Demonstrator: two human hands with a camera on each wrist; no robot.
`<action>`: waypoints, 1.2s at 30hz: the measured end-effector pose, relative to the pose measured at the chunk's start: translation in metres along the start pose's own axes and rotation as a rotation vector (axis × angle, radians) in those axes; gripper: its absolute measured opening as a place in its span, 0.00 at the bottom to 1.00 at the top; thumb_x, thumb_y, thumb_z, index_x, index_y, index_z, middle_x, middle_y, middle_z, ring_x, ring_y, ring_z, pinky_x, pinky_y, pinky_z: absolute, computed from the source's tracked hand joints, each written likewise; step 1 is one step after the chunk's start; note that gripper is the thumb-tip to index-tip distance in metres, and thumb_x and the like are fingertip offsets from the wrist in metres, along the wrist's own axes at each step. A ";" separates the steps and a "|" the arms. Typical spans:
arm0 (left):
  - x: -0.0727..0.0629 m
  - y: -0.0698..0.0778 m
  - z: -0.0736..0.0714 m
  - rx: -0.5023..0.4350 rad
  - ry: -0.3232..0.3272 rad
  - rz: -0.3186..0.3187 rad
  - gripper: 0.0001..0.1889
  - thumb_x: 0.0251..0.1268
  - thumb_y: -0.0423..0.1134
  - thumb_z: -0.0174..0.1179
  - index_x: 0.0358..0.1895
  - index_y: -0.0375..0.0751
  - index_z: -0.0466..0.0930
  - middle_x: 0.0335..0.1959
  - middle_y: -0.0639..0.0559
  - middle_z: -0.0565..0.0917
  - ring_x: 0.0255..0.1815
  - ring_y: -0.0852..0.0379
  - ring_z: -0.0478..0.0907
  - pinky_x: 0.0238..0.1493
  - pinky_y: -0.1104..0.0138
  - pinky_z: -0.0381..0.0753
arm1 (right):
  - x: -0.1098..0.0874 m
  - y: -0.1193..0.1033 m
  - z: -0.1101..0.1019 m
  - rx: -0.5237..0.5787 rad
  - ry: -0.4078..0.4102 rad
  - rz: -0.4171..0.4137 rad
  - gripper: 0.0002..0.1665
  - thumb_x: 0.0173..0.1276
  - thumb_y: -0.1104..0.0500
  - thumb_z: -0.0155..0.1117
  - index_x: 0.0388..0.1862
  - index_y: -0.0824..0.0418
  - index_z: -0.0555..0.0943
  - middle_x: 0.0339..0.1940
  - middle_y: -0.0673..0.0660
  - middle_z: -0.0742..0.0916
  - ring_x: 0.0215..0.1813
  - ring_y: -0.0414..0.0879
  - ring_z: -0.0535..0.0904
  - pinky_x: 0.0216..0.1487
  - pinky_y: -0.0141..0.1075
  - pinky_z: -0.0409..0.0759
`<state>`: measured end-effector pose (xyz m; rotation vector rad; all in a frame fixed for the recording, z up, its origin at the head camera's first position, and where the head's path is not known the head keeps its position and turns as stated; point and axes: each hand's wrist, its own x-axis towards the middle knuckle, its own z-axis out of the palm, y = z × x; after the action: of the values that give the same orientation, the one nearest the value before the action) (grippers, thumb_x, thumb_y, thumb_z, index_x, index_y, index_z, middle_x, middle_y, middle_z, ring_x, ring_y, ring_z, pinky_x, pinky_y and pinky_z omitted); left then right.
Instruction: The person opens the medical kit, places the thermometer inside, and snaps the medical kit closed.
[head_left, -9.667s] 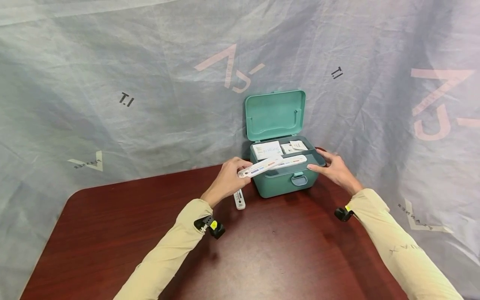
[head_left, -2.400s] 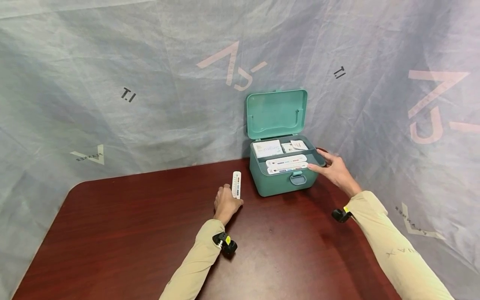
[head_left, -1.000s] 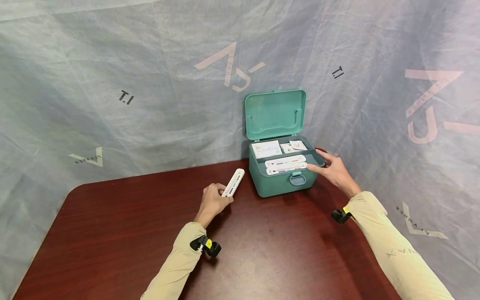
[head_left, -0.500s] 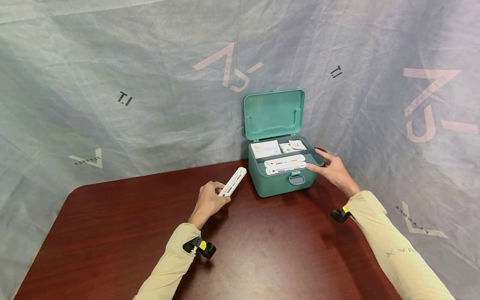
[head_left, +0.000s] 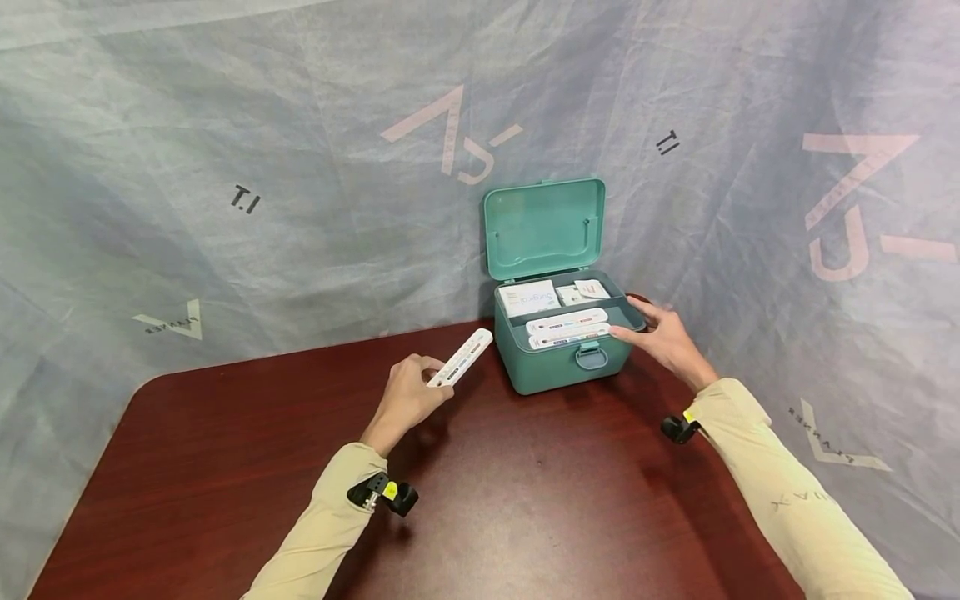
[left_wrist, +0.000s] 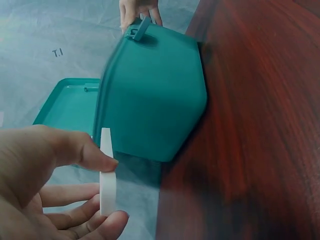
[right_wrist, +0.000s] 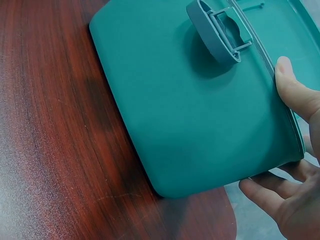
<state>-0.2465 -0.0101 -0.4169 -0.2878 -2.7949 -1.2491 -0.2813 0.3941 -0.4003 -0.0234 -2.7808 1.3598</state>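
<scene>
My left hand [head_left: 408, 393] pinches a white thermometer [head_left: 466, 356], a flat strip with a printed scale, by its near end. It tilts up above the table, its far end just left of the green medicine box [head_left: 567, 367]. In the left wrist view the thermometer [left_wrist: 107, 192] shows edge-on between thumb and fingers. The box's lid [head_left: 545, 229] stands open. My right hand [head_left: 671, 343] grips the box's right front corner, thumb at the rim and fingers along the side. Two more thermometers [head_left: 567, 322] lie in the front compartment.
A white box marked Surgical [head_left: 528, 298] and small white packets [head_left: 583, 292] lie in the rear compartment. The reddish-brown table [head_left: 262, 433] ends at a grey cloth [head_left: 315, 250] hanging behind and at the right. A latch [head_left: 592, 358] hangs at the box's front.
Two thermometers now lie in the front compartment. My left hand has picked the third off the table, lifted it leftward and tilted it towards the box. The right hand has stayed at the corner.
</scene>
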 end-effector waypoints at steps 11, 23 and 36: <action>0.005 0.017 -0.012 0.014 0.002 0.075 0.18 0.42 0.34 0.69 0.42 0.37 0.84 0.36 0.47 0.78 0.31 0.54 0.73 0.32 0.65 0.72 | 0.004 -0.002 -0.004 -0.044 -0.021 -0.018 0.54 0.55 0.41 0.71 0.74 0.61 0.58 0.64 0.68 0.73 0.58 0.56 0.74 0.54 0.44 0.74; 0.014 0.029 -0.014 0.021 -0.013 0.130 0.18 0.44 0.32 0.67 0.43 0.37 0.85 0.36 0.48 0.78 0.33 0.52 0.74 0.34 0.65 0.73 | 0.004 -0.002 -0.003 -0.029 -0.034 -0.012 0.55 0.56 0.43 0.71 0.74 0.63 0.56 0.68 0.69 0.67 0.65 0.60 0.68 0.59 0.51 0.70; 0.024 0.041 -0.013 0.045 -0.054 0.197 0.17 0.47 0.32 0.65 0.45 0.39 0.85 0.38 0.48 0.78 0.36 0.51 0.73 0.35 0.64 0.72 | 0.004 -0.002 -0.004 -0.029 -0.020 -0.021 0.55 0.55 0.44 0.72 0.74 0.64 0.57 0.68 0.69 0.67 0.65 0.60 0.68 0.59 0.50 0.70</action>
<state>-0.2618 0.0104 -0.3753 -0.5867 -2.7523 -1.1496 -0.2850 0.3959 -0.3962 0.0179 -2.8086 1.3229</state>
